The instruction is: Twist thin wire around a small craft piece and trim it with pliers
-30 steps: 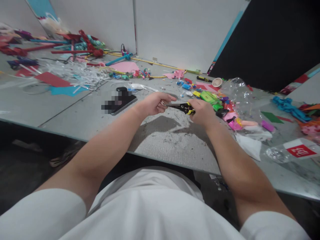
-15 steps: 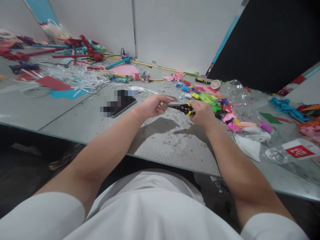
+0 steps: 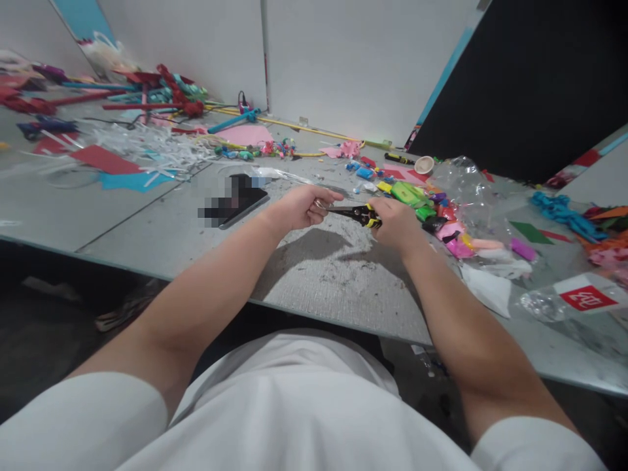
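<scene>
My right hand (image 3: 398, 222) is closed round the black and yellow handles of a pair of pliers (image 3: 357, 212), whose jaws point left. My left hand (image 3: 307, 205) is pinched shut at the jaw tips on a small thin piece that I cannot make out. Both hands hover just above the grey table (image 3: 157, 229), over a patch of dark crumbs and shavings (image 3: 343, 258). A black phone (image 3: 240, 199) lies on the table left of my left hand.
A heap of coloured scraps (image 3: 426, 206) and crumpled clear plastic (image 3: 466, 180) lies right of my hands. A plastic bottle with a red label (image 3: 574, 301) lies at the right. White paper shreds (image 3: 152, 144) and coloured paper rods (image 3: 147, 88) cover the far left.
</scene>
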Demonstrator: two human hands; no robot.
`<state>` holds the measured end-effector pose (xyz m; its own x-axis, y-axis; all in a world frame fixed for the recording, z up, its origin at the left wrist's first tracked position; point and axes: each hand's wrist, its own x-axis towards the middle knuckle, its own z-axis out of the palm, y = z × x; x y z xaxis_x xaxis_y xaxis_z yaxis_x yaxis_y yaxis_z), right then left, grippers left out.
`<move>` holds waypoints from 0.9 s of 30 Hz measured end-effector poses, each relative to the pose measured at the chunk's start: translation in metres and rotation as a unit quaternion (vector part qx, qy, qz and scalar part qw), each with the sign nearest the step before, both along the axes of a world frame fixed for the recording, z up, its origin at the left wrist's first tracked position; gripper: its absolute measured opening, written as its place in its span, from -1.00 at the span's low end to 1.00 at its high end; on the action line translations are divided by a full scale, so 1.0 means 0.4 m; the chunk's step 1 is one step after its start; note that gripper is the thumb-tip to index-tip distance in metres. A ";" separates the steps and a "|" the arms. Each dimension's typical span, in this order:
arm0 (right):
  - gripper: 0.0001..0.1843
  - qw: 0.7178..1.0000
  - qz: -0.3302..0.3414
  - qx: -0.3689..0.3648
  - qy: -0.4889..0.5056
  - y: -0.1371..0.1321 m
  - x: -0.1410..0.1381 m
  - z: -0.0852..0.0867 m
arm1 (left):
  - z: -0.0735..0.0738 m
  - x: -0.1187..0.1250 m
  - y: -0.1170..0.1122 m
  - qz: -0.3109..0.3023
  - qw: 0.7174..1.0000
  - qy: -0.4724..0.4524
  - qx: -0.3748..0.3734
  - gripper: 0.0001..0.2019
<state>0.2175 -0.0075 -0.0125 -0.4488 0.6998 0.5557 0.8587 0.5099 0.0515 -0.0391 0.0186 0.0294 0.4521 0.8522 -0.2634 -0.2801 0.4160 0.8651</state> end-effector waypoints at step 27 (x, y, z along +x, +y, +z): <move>-0.39 0.973 -0.155 -0.145 0.090 0.073 0.014 -0.102 | -0.034 0.015 0.023 0.083 0.991 -0.009 0.103 -0.93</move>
